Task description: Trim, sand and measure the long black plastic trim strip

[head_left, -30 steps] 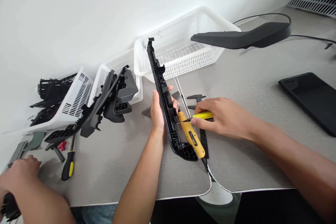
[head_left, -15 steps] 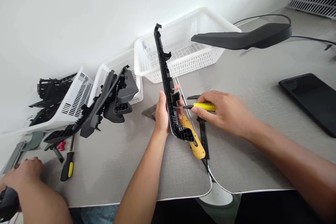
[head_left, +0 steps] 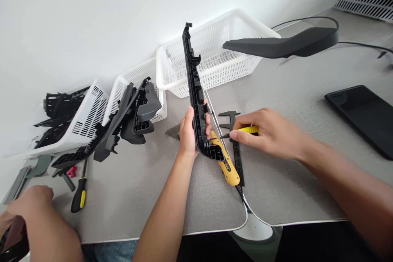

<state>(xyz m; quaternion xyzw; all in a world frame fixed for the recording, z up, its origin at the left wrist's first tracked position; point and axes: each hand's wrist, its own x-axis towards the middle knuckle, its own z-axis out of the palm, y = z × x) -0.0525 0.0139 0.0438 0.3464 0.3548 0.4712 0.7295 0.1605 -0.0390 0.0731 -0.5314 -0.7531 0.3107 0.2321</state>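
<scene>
My left hand [head_left: 188, 133] is closed around a long black plastic trim piece [head_left: 194, 86], held up on a slant with its ribbed, clipped side towards me. Fingers of that hand show past the piece's right edge. Between the thumb and fingers of my right hand [head_left: 264, 133] is a yellow-handled knife [head_left: 250, 130], its thin dark tip pointing left near the lower part of the trim. Whether the tip touches the plastic I cannot tell. Beneath them on the table lie a yellow corded tool [head_left: 229, 168] and a black caliper [head_left: 237, 151].
White baskets [head_left: 211, 80] line the wall, with black trim parts [head_left: 135, 110] heaped at the left. A curved dark trim piece [head_left: 285, 43] rests across a basket rim. At right is a phone [head_left: 362, 114]. A screwdriver [head_left: 79, 194] lies near a co-worker's arm [head_left: 46, 221].
My right hand has drawn the knife slightly right and down, away from the middle of the trim. The trim has turned a little and risen slightly. The co-worker's hand has shifted.
</scene>
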